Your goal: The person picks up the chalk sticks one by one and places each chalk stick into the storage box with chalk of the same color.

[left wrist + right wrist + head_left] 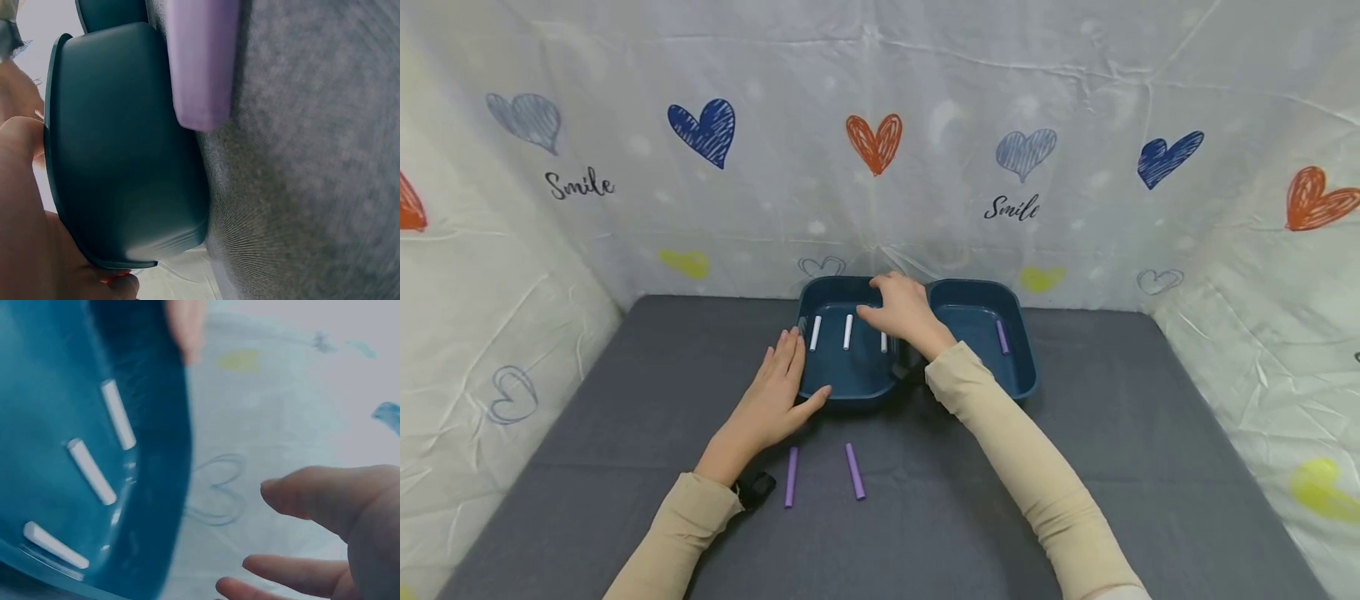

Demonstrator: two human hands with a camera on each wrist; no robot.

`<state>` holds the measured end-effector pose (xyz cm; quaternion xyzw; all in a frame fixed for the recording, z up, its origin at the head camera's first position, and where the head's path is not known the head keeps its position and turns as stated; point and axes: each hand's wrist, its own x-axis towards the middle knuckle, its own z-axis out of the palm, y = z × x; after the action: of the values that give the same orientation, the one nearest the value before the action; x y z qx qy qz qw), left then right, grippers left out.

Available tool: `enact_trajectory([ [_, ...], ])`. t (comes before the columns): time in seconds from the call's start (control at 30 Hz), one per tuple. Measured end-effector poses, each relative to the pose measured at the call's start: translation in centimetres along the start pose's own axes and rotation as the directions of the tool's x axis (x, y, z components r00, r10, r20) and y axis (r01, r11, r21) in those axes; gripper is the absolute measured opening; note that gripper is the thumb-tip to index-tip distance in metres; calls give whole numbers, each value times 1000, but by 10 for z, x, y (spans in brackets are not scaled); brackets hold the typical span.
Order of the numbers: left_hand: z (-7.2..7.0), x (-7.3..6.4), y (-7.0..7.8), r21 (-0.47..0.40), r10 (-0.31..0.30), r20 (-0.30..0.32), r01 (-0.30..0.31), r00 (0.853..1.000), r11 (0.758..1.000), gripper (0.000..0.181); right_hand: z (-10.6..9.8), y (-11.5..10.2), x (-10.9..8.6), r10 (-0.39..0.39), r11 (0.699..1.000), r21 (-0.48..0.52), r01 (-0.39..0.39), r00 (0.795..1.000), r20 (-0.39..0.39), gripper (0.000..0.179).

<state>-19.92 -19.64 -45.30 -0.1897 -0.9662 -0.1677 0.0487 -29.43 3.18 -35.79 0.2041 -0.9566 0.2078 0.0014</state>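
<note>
Two dark teal trays stand side by side. Three white chalk sticks [847, 332] lie in the left tray [850, 383], and one purple chalk stick [1003, 337] in the right tray [977, 292]. My left hand [769, 398] rests against the left tray's outer left side, fingers extended, thumb at the near corner. My right hand [904, 313] hovers above the left tray's right side, thumb and fingers apart with nothing between them, partly covering one white stick. In the right wrist view, white chalk sticks [92, 472] lie near the tray wall.
Two more purple chalk sticks [856, 472] lie on the grey cloth [925, 533] in front of the left tray; one appears large in the left wrist view. A white curtain [880, 217] printed with hearts hangs close behind the trays and along both sides.
</note>
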Motion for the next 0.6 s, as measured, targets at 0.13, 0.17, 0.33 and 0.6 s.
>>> enact_trajectory([
  [0.13, 0, 0, 0, -5, 1, -3, -1, 1000, 1000, 94, -12, -2, -19, -31, 996, 80, 36, 998, -61, 53],
  [0.17, 0, 0, 0, -5, 2, -2, -2, 1000, 1000, 95, -15, -2, -23, -36, 995, 95, 43, 997, -74, 53],
  [0.33, 2, 0, -1, -5, 2, -4, -2, 1000, 1000, 95, -29, -3, -44, -58, 983, 160, 86, 984, -168, 50],
  [0.6, 2, 0, -2, -5, 7, -9, -7, 1000, 1000, 94, -48, 3, -72, -135, 963, 169, 212, 915, -380, 40],
])
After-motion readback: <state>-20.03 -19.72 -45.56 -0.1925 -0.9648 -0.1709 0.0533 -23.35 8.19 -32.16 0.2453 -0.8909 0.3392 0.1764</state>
